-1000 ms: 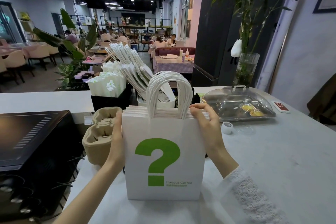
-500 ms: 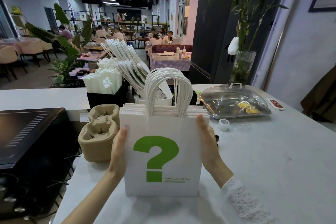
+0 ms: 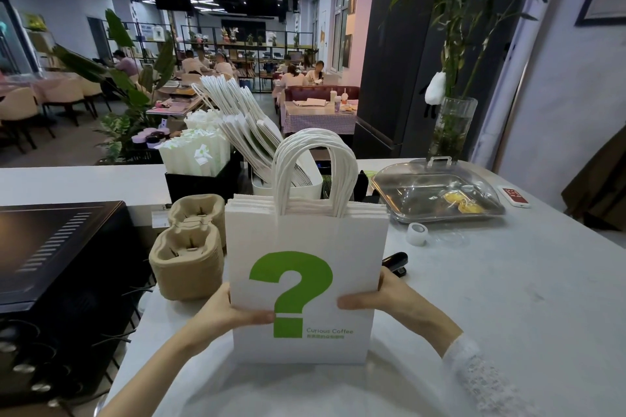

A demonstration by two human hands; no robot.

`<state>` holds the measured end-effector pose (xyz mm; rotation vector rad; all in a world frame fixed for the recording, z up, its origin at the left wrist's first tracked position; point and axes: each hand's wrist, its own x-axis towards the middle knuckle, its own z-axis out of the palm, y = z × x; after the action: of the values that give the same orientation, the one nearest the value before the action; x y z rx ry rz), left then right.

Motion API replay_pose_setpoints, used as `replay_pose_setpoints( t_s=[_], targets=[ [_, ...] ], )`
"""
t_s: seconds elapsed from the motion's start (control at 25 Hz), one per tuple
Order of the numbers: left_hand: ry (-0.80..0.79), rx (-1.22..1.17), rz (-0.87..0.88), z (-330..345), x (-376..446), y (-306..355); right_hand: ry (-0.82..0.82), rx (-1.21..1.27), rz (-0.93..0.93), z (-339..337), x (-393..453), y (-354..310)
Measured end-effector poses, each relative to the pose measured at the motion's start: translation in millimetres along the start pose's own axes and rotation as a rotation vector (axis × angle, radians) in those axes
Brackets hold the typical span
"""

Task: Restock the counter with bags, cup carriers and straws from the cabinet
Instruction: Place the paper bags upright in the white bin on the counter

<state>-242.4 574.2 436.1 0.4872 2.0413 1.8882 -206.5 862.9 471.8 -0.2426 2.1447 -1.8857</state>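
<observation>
A stack of white paper bags (image 3: pixel 306 237) with a green question mark stands upright on the white counter (image 3: pixel 491 298). My left hand (image 3: pixel 223 315) grips its lower left side, thumb on the front. My right hand (image 3: pixel 386 298) grips its lower right side the same way. A pile of brown pulp cup carriers (image 3: pixel 188 257) sits just left of the bags. Behind stand a white bin of more white bags (image 3: pixel 244 135) and a black box of wrapped straws (image 3: pixel 196 152).
A black appliance (image 3: pixel 50 247) fills the left side. At the right back sit a clear-lidded metal tray (image 3: pixel 437 189), a tape roll (image 3: pixel 417 233), a black stapler (image 3: pixel 394 262), a small remote (image 3: pixel 515 196) and a glass vase with a plant (image 3: pixel 452 127).
Both hands have slid down from the top corners of the bag stack to its lower sides, and the thumbs now press on the front. The stack stays upright.
</observation>
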Motion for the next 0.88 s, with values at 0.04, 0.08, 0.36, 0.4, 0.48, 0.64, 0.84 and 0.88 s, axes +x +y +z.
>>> replay_pose_setpoints(
  t_s=[0.04,0.08,0.36,0.4,0.48,0.64,0.84,0.88],
  targets=[
    [0.002,0.019,-0.006,0.3,0.3,1.4,-0.029,-0.024,0.015,-0.8,0.6,-0.6],
    [0.009,0.027,-0.001,1.4,0.3,2.5,-0.052,-0.042,0.032,-0.1,1.5,-1.9],
    [0.136,-0.006,0.062,8.2,3.2,-9.4,-0.040,-0.076,0.034,0.9,5.4,3.1],
    [0.144,0.004,0.064,7.5,3.9,-9.2,-0.027,-0.091,0.027,0.5,5.6,3.3],
    [0.147,0.014,0.061,6.4,5.4,-7.1,-0.018,-0.106,0.014,0.1,5.9,1.2],
    [0.137,0.012,0.116,1.0,14.6,12.8,-0.021,-0.104,-0.008,-6.7,13.1,-18.5],
    [0.200,0.020,0.213,-9.4,45.2,52.0,-0.007,-0.094,-0.135,-26.0,34.4,-59.8],
    [0.208,0.044,0.232,-13.7,54.2,59.2,0.012,-0.079,-0.168,-29.3,39.9,-67.7]
  ],
)
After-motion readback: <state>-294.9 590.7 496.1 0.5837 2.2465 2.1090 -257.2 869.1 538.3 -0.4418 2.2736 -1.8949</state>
